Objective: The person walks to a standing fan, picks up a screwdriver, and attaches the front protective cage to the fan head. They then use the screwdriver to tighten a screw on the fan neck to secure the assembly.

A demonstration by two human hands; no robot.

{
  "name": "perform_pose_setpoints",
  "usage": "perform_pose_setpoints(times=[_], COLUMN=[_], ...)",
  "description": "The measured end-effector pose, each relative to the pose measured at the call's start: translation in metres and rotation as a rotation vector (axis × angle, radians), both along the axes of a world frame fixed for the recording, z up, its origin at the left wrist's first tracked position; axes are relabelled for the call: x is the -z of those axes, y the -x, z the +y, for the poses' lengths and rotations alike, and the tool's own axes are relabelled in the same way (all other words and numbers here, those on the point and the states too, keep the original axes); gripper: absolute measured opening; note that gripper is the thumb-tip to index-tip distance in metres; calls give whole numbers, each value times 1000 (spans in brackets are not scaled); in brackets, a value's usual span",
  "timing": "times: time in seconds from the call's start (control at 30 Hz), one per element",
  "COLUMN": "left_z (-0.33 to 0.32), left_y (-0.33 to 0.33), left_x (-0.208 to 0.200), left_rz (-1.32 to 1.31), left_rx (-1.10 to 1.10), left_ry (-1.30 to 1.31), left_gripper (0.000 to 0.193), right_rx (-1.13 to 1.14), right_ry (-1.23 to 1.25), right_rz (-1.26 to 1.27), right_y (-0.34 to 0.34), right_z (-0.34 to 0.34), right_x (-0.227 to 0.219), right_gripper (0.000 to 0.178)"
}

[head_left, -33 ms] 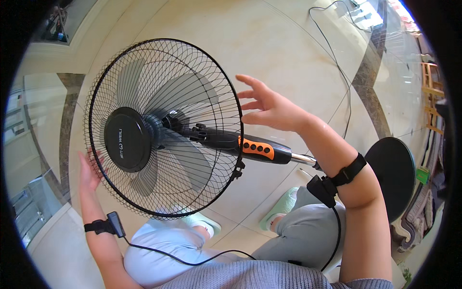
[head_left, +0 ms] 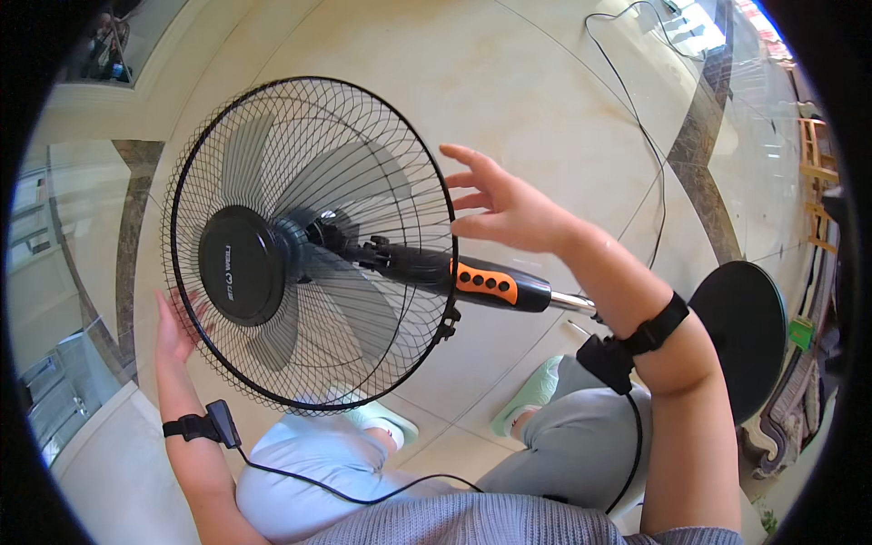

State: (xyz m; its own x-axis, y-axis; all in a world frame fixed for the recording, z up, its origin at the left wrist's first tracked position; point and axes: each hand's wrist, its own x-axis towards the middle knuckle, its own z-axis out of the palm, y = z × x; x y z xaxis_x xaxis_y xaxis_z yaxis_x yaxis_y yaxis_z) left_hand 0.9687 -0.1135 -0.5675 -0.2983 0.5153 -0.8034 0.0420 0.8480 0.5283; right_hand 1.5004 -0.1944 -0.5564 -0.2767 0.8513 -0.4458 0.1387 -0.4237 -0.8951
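Note:
A black pedestal fan lies tilted across the view, its round wire cage (head_left: 313,80) facing up and left. Grey translucent blades (head_left: 359,177) and a black round cap (head_left: 241,266) show at its front. My left hand (head_left: 175,331) is open at the cage's lower left edge, fingers partly behind the wires; whether they press on it I cannot tell. My right hand (head_left: 513,207) is open beside the right rim, fingers spread, the thumb closest to the rim. Below that hand runs the fan's neck with an orange button panel (head_left: 488,282).
A metal pole (head_left: 570,302) passes under my right forearm toward the round black base (head_left: 740,341). A dark cord (head_left: 636,123) trails over the tiled floor at the upper right. Straps with small devices sit on both forearms, joined to black cables. My slippered feet are below the fan.
My left hand has shifted slightly to the right and down along the cage edge. My right hand has drawn slightly left, closer to the rim. The fan has hardly moved.

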Motion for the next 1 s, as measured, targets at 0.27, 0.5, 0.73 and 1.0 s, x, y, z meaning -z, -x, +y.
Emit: perform_pose_setpoints(times=[0.27,0.5,0.73,1.0], left_z=[-8,-9,-13,-11], left_y=[-29,-30,-34,-29], left_x=[-10,-4,0,6], left_rz=[-229,-383,-475,-475], left_rx=[-12,-68,-102,-115], left_ry=[-29,-148,-210,-250], left_gripper=[71,66,64,62], right_rx=[167,211,268,291], right_ry=[19,98,78,35], right_rz=[166,148,87,78], right_y=[8,16,23,22], right_z=[20,31,33,31], right_x=[0,-1,1,6], right_gripper=[60,54,52,49])
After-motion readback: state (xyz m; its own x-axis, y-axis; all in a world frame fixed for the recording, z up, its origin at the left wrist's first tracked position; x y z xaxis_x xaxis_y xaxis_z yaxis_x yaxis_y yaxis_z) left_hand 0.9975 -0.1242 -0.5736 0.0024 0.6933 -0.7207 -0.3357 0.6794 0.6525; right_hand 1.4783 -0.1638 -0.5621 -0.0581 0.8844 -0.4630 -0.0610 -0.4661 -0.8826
